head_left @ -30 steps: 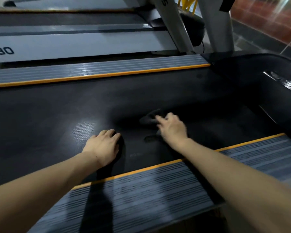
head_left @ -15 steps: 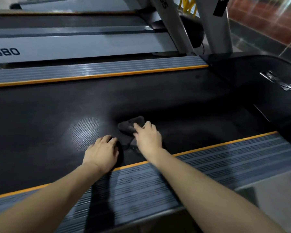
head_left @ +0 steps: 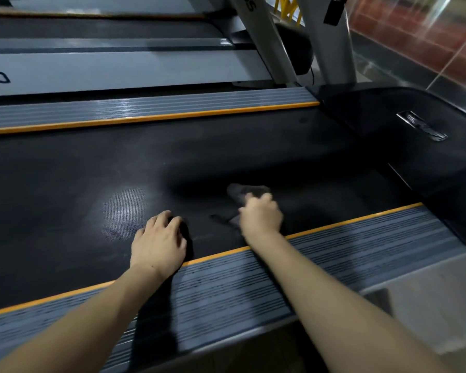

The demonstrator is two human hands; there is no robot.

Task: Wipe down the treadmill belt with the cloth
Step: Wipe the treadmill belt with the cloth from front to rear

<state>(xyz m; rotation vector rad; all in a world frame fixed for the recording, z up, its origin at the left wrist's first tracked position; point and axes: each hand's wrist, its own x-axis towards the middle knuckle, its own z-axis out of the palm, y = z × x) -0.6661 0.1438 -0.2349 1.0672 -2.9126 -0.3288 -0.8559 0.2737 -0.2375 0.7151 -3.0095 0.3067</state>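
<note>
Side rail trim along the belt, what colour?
Orange trim, seen in the head view.

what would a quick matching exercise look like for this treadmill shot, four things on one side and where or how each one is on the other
Things:
1. left hand
2. right hand
3. cloth
4. orange stripe

Places or states:
A. dark, under a hand on the belt
B. lies along the far side rail
C. on the cloth
D. rests on the belt near its near edge, holding nothing

Pairs: 1-D, 2-C, 3-A, 4-B

The single head-worn camera looks forward and steeply down from close above the treadmill belt (head_left: 97, 184), both forearms reaching in from the lower frame, neighbouring treadmills across the top.
</note>
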